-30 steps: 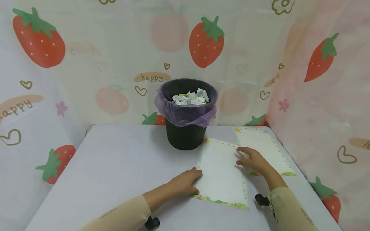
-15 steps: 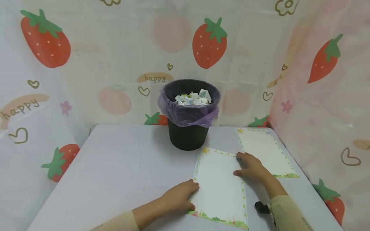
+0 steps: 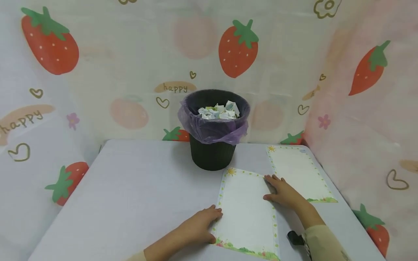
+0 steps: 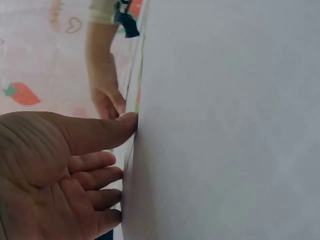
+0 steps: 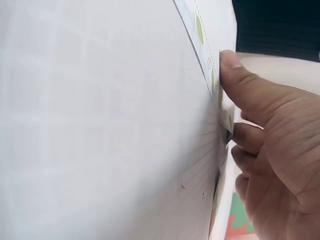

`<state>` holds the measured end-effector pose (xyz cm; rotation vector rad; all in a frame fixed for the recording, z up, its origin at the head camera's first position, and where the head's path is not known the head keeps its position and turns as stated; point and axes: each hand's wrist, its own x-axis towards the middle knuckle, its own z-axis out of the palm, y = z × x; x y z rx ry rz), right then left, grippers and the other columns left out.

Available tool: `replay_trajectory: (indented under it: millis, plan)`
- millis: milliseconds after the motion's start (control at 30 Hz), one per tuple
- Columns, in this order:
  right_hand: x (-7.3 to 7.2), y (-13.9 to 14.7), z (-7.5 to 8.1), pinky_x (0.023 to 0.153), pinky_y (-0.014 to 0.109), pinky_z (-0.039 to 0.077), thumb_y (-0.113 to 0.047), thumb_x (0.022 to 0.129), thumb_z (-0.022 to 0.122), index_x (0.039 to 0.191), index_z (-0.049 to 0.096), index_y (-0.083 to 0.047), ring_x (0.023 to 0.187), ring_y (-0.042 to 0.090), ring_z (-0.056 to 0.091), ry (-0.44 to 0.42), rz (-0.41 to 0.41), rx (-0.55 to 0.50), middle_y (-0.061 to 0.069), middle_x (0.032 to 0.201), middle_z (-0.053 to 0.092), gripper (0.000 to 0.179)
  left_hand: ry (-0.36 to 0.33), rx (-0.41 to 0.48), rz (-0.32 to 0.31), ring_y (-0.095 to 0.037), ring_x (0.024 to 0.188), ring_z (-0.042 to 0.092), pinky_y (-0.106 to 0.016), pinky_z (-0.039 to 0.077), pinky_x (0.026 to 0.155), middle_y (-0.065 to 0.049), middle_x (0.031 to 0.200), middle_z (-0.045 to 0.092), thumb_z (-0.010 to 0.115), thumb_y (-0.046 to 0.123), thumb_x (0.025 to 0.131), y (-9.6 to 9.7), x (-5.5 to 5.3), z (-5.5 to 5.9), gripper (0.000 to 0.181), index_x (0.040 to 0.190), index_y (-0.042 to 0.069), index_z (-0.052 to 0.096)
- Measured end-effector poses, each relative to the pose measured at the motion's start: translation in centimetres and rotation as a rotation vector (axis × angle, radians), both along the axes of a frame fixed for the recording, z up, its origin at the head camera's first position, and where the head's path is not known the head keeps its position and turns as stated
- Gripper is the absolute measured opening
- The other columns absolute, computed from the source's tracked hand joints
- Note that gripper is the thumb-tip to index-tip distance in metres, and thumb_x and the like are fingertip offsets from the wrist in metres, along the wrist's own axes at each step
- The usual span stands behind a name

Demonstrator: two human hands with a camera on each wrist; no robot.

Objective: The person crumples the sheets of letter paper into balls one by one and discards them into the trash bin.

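Observation:
A sheet of paper (image 3: pixel 245 210) with a sun and a leafy, flowered border lies slightly turned on the white table in the head view. My left hand (image 3: pixel 199 224) rests at its lower left edge, fingers spread and thumb low. In the left wrist view the thumb and fingertips of the left hand (image 4: pixel 65 170) meet the table surface beside the paper's edge. At the upper right corner, my right hand (image 3: pixel 285 192) touches the sheet with its fingers and thumb. The right wrist view shows the right hand's thumb (image 5: pixel 245 82) on the bordered edge.
Behind the sheet stands a black bin (image 3: pixel 212 154) lined with a purple bag (image 3: pixel 212 130), crumpled paper (image 3: pixel 220 111) inside. A second bordered sheet (image 3: pixel 300 170) lies at the back right, partly behind the right hand. Strawberry-printed curtains (image 3: pixel 137 54) surround the table (image 3: pixel 130 188).
The near sheet has slid toward me, away from the bin, with both hands moving along with it. In the last half second it has barely shifted.

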<state>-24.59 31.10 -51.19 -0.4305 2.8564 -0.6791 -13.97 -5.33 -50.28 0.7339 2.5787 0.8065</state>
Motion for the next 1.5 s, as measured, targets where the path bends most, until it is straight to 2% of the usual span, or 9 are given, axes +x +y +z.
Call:
replay_trajectory:
  millis: [300,433,533,600,767,900,1033,1233,1500]
  plan:
    - [0.3,-0.4,0.1,0.113,0.072,0.029,-0.043,0.086,0.081,0.16,0.034,-0.012,0.145,0.057,0.029,0.072,-0.034,-0.072,0.023,0.156,0.045,0.092,0.01,0.0,0.017,-0.026,0.151,0.037,-0.045,0.033,0.122,0.001,0.155,0.051,0.092,0.016,0.071,0.1,0.0,-0.1,0.077,0.14,0.008,0.059]
    - [0.9,-0.6,0.5,0.11,0.062,0.041,-0.032,0.084,0.085,0.162,0.031,-0.015,0.138,0.045,0.048,0.084,-0.107,-0.244,0.016,0.152,0.052,0.097,0.046,-0.02,0.002,-0.027,0.149,0.04,-0.041,0.035,0.121,-0.001,0.153,0.053,0.093,0.017,0.07,0.2,0.1,0.1,0.078,0.14,0.007,0.06]
    - [1.4,-0.8,0.9,0.099,0.045,0.054,-0.027,0.085,0.085,0.164,0.024,-0.017,0.129,0.039,0.057,0.04,-0.174,-0.413,0.015,0.159,0.044,0.101,0.064,-0.039,0.001,-0.026,0.147,0.042,-0.039,0.036,0.12,-0.001,0.152,0.054,0.094,0.017,0.069,0.4,0.2,0.3,0.079,0.139,0.006,0.06]
    - [1.6,-0.7,1.2,0.089,0.034,0.056,-0.025,0.087,0.084,0.166,0.016,-0.018,0.125,0.036,0.059,-0.003,-0.23,-0.515,0.015,0.164,0.035,0.104,0.072,-0.046,0.004,-0.026,0.147,0.042,-0.038,0.037,0.12,-0.001,0.152,0.055,0.094,0.016,0.069,0.4,0.2,0.4,0.078,0.139,0.006,0.061]
    - [1.9,-0.4,1.7,0.095,0.029,0.055,-0.023,0.093,0.078,0.166,0.004,-0.012,0.138,0.037,0.049,-0.095,-0.369,-0.661,0.022,0.165,0.028,0.104,0.11,-0.058,0.005,-0.025,0.146,0.044,-0.037,0.037,0.12,-0.001,0.151,0.056,0.094,0.016,0.069,0.5,-0.1,0.6,0.08,0.14,0.006,0.06]
    - [2.4,0.1,1.2,0.088,0.026,0.058,-0.019,0.095,0.075,0.161,0.021,0.0,0.119,0.02,0.064,-0.183,-0.412,-0.706,0.023,0.146,0.053,0.087,0.12,-0.08,-0.001,-0.025,0.145,0.046,-0.037,0.039,0.118,-0.002,0.149,0.057,0.096,0.02,0.066,0.5,-0.1,0.6,0.084,0.141,0.007,0.059]
    - [2.7,0.2,0.6,0.078,0.028,0.061,-0.014,0.095,0.074,0.147,0.043,0.009,0.092,0.012,0.07,-0.213,-0.396,-0.716,0.013,0.114,0.072,0.064,0.112,-0.09,0.01,-0.025,0.144,0.047,-0.039,0.04,0.117,-0.002,0.148,0.058,0.097,0.024,0.064,0.5,-0.1,0.3,0.088,0.142,0.009,0.059]
    - [2.9,-0.1,1.1,0.072,0.032,0.062,-0.008,0.095,0.072,0.126,0.053,0.011,0.085,0.017,0.07,-0.155,-0.369,-0.752,0.007,0.094,0.071,0.041,0.103,-0.075,0.035,-0.026,0.144,0.044,-0.042,0.04,0.118,-0.004,0.156,0.049,0.098,0.025,0.062,0.4,-0.4,0.0,0.095,0.145,0.008,0.055]
    - [3.7,0.1,1.7,0.072,0.036,0.063,-0.01,0.096,0.073,0.119,0.055,0.011,0.082,0.018,0.07,-0.105,-0.359,-0.795,0.005,0.09,0.069,0.036,0.095,-0.028,0.041,-0.029,0.147,0.041,-0.045,0.037,0.12,-0.009,0.16,0.043,0.097,0.023,0.065,0.4,-0.7,0.0,0.103,0.152,0.004,0.045]
